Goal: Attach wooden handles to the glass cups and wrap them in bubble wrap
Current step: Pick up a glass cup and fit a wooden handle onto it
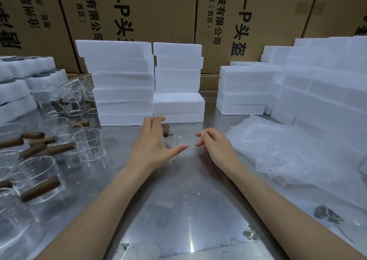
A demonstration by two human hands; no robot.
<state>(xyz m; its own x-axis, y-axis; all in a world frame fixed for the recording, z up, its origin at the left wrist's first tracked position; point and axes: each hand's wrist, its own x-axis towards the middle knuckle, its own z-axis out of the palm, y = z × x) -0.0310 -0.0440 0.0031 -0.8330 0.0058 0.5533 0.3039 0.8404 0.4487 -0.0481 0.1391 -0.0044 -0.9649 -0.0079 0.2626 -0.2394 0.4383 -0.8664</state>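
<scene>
A small glass cup point(173, 140) with a dark wooden handle point(166, 132) sits on the steel table point(178, 200) at the centre. My left hand point(153, 146) is spread around its left side, thumb pointing right and fingers arched over the handle; I see no firm grip on it. My right hand point(214, 144) hovers just right of the cup, fingers loosely curled and holding nothing. A pile of bubble wrap sheets point(288, 150) lies to the right. More glass cups, some with handles point(37, 182), and wooden handles point(32, 135) crowd the left side.
Stacks of white foam blocks point(123, 84) stand behind the cup, with more at the right point(317, 84) and far left. Printed cardboard boxes point(158, 11) form a wall at the back. Glass cups at the back left point(69, 96) stand near the foam.
</scene>
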